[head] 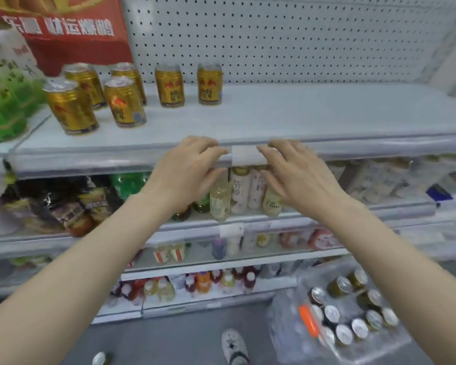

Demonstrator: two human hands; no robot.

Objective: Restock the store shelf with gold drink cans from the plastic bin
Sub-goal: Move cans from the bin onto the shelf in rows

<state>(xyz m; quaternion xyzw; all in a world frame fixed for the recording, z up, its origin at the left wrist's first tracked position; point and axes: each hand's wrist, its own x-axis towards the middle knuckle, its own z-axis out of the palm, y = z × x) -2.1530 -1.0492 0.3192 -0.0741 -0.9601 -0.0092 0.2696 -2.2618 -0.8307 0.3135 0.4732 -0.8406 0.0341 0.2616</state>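
Both hands are at the front edge of the shelf (300, 114). The left hand (187, 169) and right hand (298, 172) bend their fingers beside a white tag (244, 155). I cannot tell if they pinch or only touch. Six gold cans (123, 102) stand on the shelf. More cans (344, 334) sit in the bin (287, 325) on the floor.

A price label (248, 155) sits above bottled drinks (238, 193), with snack packets (63, 206) to their left.

Cans (124, 101) stand left on the shelf (300, 114); the bin (287, 338) seemingly sits below-right.
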